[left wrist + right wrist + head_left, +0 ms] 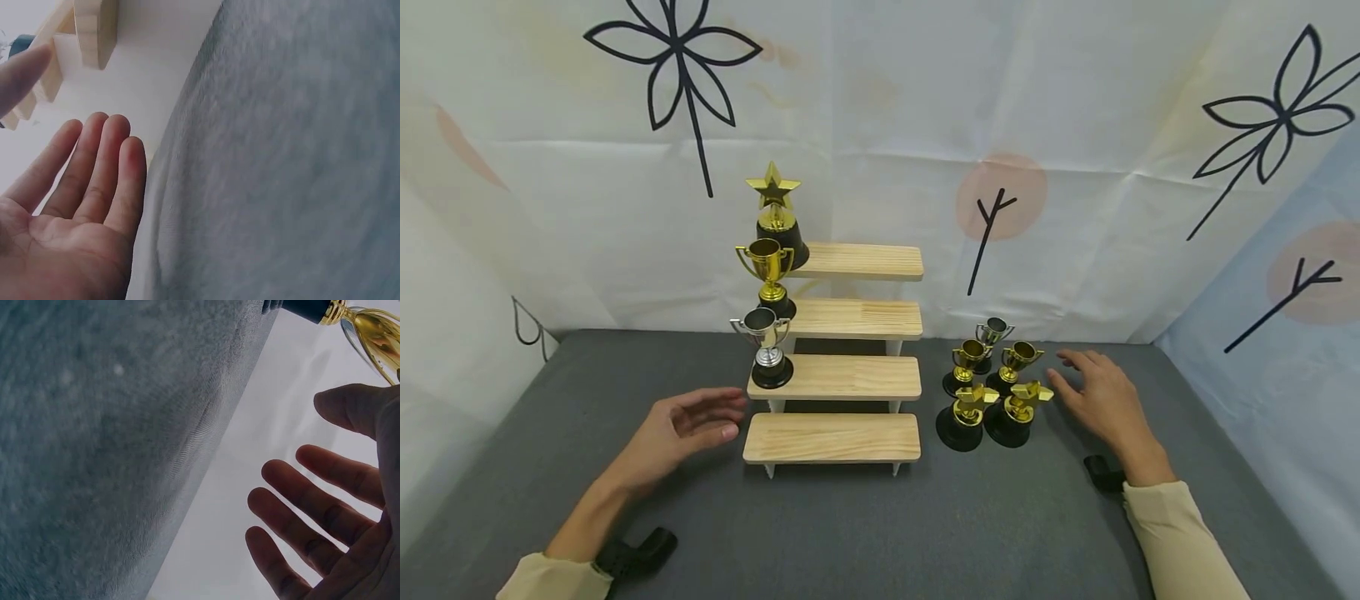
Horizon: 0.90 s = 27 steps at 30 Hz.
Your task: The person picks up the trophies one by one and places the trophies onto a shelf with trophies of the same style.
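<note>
My left hand, fingers loosely extended and holding nothing, is just left of a four-step wooden stand. On the stand's left side, a gold star trophy tops the highest step. Below it come a gold cup trophy and, one step lower, a silver cup trophy. The lowest step is bare. My right hand rests low at the right of a trophy group, its fingers spread and empty. In that group are a small silver cup, two gold cups and two gold star trophies.
A grey cloth covers the table. White patterned fabric hangs behind it, with a bluish side panel at the right. Dark wrist cameras are strapped below both hands.
</note>
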Each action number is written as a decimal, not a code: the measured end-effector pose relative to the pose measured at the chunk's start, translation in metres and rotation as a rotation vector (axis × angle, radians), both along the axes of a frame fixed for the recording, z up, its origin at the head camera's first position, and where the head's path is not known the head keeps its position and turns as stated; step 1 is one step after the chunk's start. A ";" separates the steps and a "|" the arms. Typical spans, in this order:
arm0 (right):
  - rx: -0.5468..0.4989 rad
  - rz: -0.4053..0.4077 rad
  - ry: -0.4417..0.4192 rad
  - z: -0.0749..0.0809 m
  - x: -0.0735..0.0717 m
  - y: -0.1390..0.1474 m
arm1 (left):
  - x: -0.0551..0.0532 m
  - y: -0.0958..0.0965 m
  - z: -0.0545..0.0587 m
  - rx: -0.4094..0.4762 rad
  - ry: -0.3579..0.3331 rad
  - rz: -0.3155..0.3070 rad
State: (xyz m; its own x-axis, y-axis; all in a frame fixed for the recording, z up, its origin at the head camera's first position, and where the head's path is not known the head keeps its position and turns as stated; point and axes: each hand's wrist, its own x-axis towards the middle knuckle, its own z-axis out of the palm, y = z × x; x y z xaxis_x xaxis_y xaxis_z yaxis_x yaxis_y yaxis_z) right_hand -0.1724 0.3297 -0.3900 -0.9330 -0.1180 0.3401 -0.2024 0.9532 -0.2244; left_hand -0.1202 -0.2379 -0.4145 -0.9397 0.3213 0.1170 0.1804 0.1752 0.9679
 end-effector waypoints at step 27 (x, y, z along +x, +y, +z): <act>-0.005 0.016 -0.034 -0.001 0.001 -0.002 | 0.004 0.011 -0.019 0.247 -0.084 -0.230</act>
State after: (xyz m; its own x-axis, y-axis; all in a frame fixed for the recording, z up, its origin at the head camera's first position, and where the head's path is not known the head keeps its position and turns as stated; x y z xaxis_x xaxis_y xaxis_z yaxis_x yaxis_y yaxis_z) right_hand -0.1714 0.3276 -0.3909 -0.9418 -0.1318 0.3092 -0.2102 0.9487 -0.2361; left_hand -0.1160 -0.2269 -0.4332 -0.8557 0.4974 0.1429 0.1058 -0.1023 0.9891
